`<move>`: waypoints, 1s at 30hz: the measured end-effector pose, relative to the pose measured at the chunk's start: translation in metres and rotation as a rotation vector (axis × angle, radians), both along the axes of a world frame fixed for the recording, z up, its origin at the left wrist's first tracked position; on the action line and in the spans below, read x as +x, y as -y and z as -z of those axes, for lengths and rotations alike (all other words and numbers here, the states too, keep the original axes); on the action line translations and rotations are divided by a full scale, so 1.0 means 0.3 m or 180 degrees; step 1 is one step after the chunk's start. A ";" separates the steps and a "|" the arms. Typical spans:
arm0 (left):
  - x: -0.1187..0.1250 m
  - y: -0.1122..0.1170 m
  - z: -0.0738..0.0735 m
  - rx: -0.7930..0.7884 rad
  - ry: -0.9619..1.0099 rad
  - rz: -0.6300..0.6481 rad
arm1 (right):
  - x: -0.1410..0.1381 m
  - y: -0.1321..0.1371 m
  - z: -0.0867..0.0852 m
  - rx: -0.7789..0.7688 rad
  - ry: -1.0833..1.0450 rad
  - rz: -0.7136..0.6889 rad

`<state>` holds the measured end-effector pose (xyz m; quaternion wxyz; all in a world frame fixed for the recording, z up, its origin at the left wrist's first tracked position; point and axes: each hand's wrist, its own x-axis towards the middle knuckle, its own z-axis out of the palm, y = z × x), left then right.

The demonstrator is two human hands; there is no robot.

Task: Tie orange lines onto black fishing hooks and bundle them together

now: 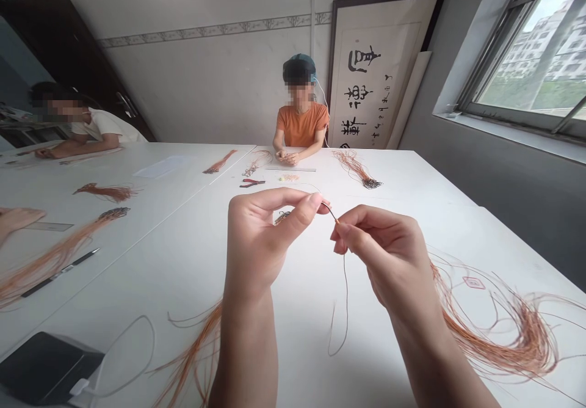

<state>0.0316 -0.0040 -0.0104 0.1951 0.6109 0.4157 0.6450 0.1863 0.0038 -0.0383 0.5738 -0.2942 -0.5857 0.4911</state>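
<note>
Over the white table, both my hands are raised and pinch one thin copper-coloured wire. My left hand grips its dark upper end between thumb and forefinger. Close beside it, my right hand pinches the wire where an orange bit shows; the rest hangs in a loose loop below. Behind my left hand lies a small dark tangle, partly hidden. A bundle of copper wires curls by my right forearm. Another wire bundle lies by my left forearm and is partly covered by it.
Across the table sits a person in an orange shirt; another person leans at the far left. Red-handled pliers, a ruler, a pen, a black box with a white cable and more wire bundles lie around.
</note>
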 end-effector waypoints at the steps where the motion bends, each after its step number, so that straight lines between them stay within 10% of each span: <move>1: 0.000 0.000 0.000 -0.0003 0.0010 0.0009 | -0.001 0.000 -0.001 0.0002 0.0013 0.0007; 30: 0.003 0.001 -0.006 -0.0081 0.0047 0.0048 | 0.000 0.006 -0.009 0.0116 0.0219 0.0122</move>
